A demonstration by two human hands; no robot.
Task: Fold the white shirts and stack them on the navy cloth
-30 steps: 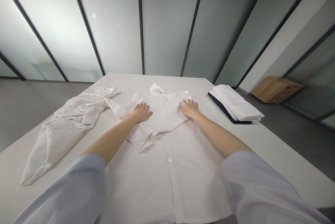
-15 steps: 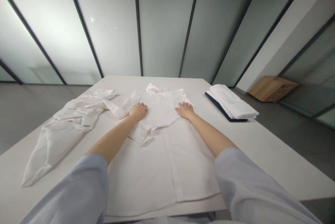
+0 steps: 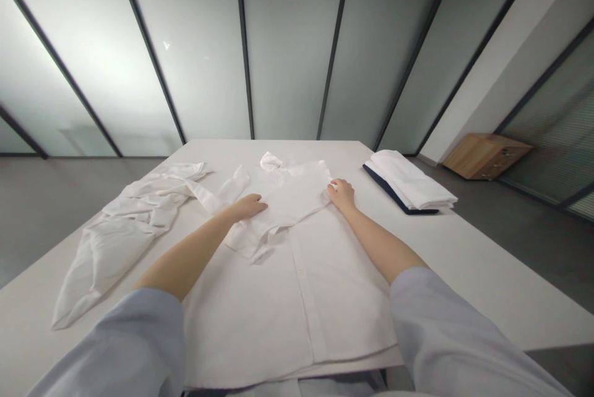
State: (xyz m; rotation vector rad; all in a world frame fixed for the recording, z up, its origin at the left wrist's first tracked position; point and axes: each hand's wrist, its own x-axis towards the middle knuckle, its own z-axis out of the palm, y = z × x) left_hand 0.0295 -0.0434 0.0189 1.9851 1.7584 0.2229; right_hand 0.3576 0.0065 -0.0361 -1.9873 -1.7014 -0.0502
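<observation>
Head camera: your left hand (image 3: 248,206) lies at the left side of a white shirt (image 3: 264,310), thumb stretched over the cloth; your right hand (image 3: 342,194) curls at its right side. Whether either pinches fabric, you can't tell from here. The shirt runs down the middle of the table (image 3: 464,273), hem by the near edge, collar (image 3: 269,162) towards the far edge. Its lower front is spread fairly smooth, but the upper layer of cloth (image 3: 297,196) has a rumpled lower border, so the shirt looks laid out rather than folded. Along the left edge, a crumpled white garment (image 3: 134,221) remains unfolded; near the right edge, folded white cloth (image 3: 411,180) sits neatly on something dark (image 3: 388,192).
</observation>
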